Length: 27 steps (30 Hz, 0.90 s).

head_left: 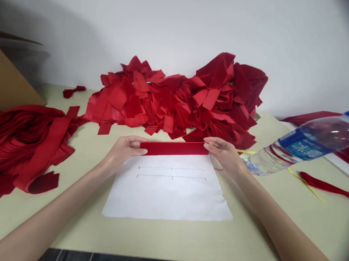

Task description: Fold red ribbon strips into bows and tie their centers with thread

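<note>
My left hand [126,149] and my right hand [222,153] hold the two ends of a red velvet strip [173,148], pulled flat just above the top edge of a white paper sheet [167,193]. Two thin black ruled lines [172,173] run across the sheet below the strip. Behind the strip stands a large heap of cut red fabric pieces [176,103]. Both hands are near the sheet's upper corners, and the strip's lower edge appears to touch the paper.
A coil of long red strips [22,145] lies at left, with a cardboard box [8,81] behind it. A tilted plastic water bottle [306,142] hangs at right above a yellow ribbon [304,181] and a red strip [327,187]. A white wall backs the table [254,230].
</note>
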Available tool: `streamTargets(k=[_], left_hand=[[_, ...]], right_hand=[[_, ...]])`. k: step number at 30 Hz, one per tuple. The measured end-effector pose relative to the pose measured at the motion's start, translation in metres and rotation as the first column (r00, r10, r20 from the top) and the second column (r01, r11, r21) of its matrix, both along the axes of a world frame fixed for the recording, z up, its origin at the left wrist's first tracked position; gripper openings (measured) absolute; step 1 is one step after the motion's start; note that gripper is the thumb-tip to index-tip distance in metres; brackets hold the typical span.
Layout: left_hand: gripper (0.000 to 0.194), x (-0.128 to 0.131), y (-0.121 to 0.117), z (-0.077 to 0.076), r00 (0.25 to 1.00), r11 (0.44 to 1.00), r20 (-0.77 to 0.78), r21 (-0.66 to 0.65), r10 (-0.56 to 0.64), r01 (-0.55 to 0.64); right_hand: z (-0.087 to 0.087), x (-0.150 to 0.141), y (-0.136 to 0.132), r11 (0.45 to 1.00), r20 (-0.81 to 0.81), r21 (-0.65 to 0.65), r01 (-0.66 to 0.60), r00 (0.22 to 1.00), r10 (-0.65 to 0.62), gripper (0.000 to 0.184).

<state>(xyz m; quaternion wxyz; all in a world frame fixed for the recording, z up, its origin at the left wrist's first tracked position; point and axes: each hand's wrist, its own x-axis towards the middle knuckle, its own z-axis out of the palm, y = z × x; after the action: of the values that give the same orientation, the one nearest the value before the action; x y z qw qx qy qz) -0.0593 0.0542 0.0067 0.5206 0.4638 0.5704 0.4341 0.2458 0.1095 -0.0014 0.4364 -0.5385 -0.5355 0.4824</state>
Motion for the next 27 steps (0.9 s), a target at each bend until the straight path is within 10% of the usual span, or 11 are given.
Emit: streamTargets(k=[27], left_hand=[[0.034,-0.013,0.012,-0.009,0.993,0.994,0.063,-0.032,0.103,-0.101]], right_hand=[[0.004,0.002,-0.003,0.997,-0.073,-0.04,0.07,0.995,-0.073,0.029]])
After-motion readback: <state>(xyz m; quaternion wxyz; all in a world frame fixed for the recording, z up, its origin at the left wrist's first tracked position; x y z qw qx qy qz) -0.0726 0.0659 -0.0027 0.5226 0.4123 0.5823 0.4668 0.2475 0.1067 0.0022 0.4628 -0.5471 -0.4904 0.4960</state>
